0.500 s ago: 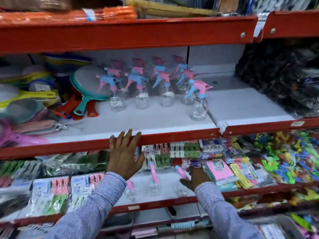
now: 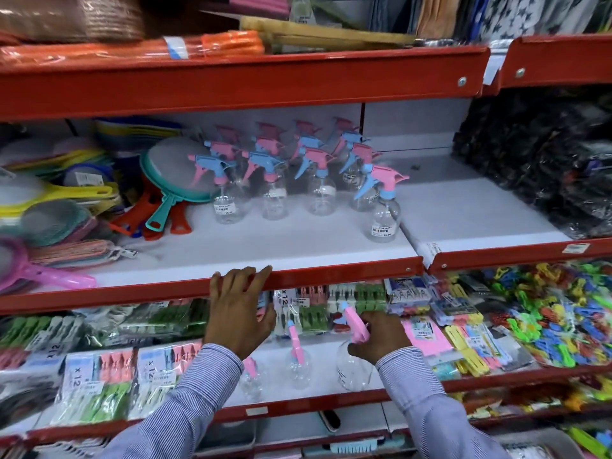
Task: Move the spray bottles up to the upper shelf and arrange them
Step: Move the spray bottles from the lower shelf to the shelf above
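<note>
Several clear spray bottles [image 2: 275,190] with pink and blue trigger heads stand in rows on the upper shelf [image 2: 331,274]. One more bottle [image 2: 382,215] stands alone in front at their right. On the lower shelf [image 2: 324,397] stand two small bottles [image 2: 298,362], [image 2: 251,380]. My right hand [image 2: 381,339] grips the pink head of a third, larger clear bottle [image 2: 352,367], which tilts a little. My left hand [image 2: 238,313] rests on the upper shelf's red rim, fingers spread and holding nothing.
Round strainers with coloured handles [image 2: 165,193] lie left of the bottles on the upper shelf, and black plastic packs [image 2: 546,167] fill its right end. Packs of clothes pegs [image 2: 99,382] and loose coloured clips [image 2: 546,319] flank the lower bottles. Another red shelf [image 2: 231,84] hangs overhead.
My right hand has closed on the pink head of the rightmost lower bottle. My left hand's fingers have settled onto the red rim.
</note>
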`<state>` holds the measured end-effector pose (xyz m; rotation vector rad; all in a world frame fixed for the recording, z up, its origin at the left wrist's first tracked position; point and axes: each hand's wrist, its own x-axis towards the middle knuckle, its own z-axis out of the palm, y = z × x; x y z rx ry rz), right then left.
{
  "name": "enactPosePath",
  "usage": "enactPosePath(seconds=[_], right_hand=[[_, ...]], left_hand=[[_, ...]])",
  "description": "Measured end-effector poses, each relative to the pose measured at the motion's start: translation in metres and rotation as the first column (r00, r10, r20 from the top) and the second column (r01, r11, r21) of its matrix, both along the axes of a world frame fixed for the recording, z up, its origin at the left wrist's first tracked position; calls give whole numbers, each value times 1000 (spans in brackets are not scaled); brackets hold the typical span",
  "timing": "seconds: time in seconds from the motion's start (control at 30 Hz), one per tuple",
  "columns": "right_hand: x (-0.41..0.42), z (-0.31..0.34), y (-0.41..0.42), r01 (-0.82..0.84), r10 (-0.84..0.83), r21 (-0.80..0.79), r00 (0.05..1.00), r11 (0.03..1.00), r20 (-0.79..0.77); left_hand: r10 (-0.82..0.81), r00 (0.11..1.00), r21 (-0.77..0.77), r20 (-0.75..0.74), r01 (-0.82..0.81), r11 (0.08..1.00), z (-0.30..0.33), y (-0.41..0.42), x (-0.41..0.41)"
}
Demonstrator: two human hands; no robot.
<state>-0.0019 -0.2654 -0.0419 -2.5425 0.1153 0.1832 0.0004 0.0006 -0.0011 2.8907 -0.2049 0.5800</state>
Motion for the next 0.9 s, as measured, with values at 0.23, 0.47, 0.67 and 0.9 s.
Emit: enactPosePath(seconds=[0.23, 0.47, 0.67, 0.9], right_hand=[[-30, 149, -7, -132, 6, 316, 929, 939, 370], [39, 197, 37, -65, -156, 329, 784, 942, 601], [100, 171, 62, 88, -248, 310, 813, 947, 527], [116, 147, 71, 189, -339, 313, 766, 931, 546]], left_hand=[[17, 999, -48, 47, -15, 999, 4, -4, 4], [26, 999, -70, 21, -25, 997, 7, -3, 4], [30, 999, -97, -13, -31, 995, 9, -3, 3], [32, 999, -97, -17, -34, 995, 11, -5, 3]])
